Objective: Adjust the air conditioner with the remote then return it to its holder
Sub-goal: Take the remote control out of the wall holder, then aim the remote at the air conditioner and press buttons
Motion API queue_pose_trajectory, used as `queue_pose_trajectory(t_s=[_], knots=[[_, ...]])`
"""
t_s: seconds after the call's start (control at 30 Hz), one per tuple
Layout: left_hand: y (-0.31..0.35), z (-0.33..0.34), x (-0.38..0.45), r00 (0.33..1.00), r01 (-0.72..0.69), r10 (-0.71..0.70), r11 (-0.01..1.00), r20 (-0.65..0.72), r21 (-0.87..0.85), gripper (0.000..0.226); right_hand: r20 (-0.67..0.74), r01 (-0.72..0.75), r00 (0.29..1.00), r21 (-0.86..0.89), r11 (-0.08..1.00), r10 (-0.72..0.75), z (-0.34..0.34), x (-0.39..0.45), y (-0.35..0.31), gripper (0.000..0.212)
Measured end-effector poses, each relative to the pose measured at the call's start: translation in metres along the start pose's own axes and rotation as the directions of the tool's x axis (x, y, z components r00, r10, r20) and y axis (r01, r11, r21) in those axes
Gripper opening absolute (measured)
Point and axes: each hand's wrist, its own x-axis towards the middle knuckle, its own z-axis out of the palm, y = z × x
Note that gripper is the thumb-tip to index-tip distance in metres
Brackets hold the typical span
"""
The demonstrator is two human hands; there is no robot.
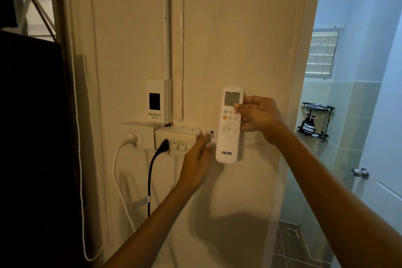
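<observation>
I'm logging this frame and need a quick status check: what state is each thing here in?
Remote: upright against the wall, display blank.
Right hand: grip on the remote's side.
Left hand: fingers at the holder.
Black plug: plugged in.
White plug: plugged in.
Door: open.

White remote (228, 137), grey screen, dark blue AUX lettering, btns pale blue, orange, pinkish, white. White holder (212, 134) w/ dark dot. Cream wall (228, 39), cream conduit (167, 28). White breaker box (158, 100), black window, dark "National" txt. Off-white socket (139, 135) w/ white plug + white cord (118, 180). Off-white switch box (178, 139), black plug, black cable (150, 180) w/ white band. Pale green tiles (348, 115) in bathroom, black wire rack (316, 122). Silver doorknob (361, 173).
</observation>
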Motion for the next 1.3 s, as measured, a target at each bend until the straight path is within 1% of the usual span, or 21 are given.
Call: queue_pose_trajectory(t_s=[0.07,0.1,0.17,0.23,0.4,0.53,0.6,0.67,0.8,0.93,1.03,1.17,1.3], knots=[[0.014,-0.007,-0.003,0.999,0.047,-0.047,0.999,0.01,-0.012,0.032,0.033,-0.034,0.999,0.019,0.999,0.033,0.001,-0.008,0.002,0.015],[0.02,-0.01,-0.006,0.998,0.057,-0.057,0.998,0.025,-0.026,0.035,0.051,-0.05,0.998,0.038,0.998,0.049,0.001,-0.013,0.003,0.013],[0.033,-0.015,-0.013,0.994,0.092,-0.087,0.993,0.071,-0.071,0.039,0.091,-0.076,0.993,0.084,0.994,0.069,0.003,-0.023,0.002,0.012],[0.043,-0.021,-0.022,0.988,0.123,-0.113,0.988,0.11,-0.094,0.036,0.136,-0.083,0.988,0.093,0.992,0.07,0.005,-0.033,0.002,0.011],[0.058,-0.034,-0.052,0.976,0.199,-0.182,0.969,0.12,-0.146,0.031,0.22,-0.06,0.975,0.08,0.995,0.041,0.015,-0.059,0.0,0.024],[0.071,-0.047,-0.081,0.967,0.239,-0.22,0.958,0.129,-0.16,0.028,0.286,-0.08,0.957,0.107,0.991,0.047,0.029,-0.08,-0.006,0.03],[0.08,-0.055,-0.094,0.966,0.244,-0.226,0.957,0.127,-0.155,0.031,0.323,-0.085,0.945,0.113,0.99,0.044,0.036,-0.092,-0.014,0.028],[0.089,-0.066,-0.105,0.965,0.243,-0.221,0.956,0.138,-0.163,0.04,0.35,-0.075,0.936,0.12,0.99,0.029,0.044,-0.102,-0.023,0.027],[0.108,-0.094,-0.126,0.969,0.226,-0.202,0.957,0.141,-0.184,0.028,0.367,-0.013,0.93,0.127,0.992,-0.035,0.058,-0.121,-0.044,0.025],[0.124,-0.127,-0.148,0.966,0.196,-0.169,0.972,0.197,-0.126,0.028,0.399,-0.004,0.915,0.147,0.989,-0.056,0.075,-0.142,-0.066,0.022],[0.134,-0.151,-0.166,0.965,0.172,-0.146,0.979,0.217,-0.107,0.038,0.411,0.018,0.908,0.147,0.989,-0.078,0.089,-0.161,-0.082,0.016],[0.149,-0.187,-0.195,0.96,0.184,-0.158,0.979,0.233,-0.093,0.049,0.416,0.026,0.905,0.167,0.986,-0.094,0.114,-0.194,-0.1,0.016],[0.158,-0.226,-0.227,0.955,0.211,-0.192,0.975,0.225,-0.065,0.047,0.396,0.003,0.915,0.175,0.985,-0.073,0.144,-0.233,-0.113,0.015]])
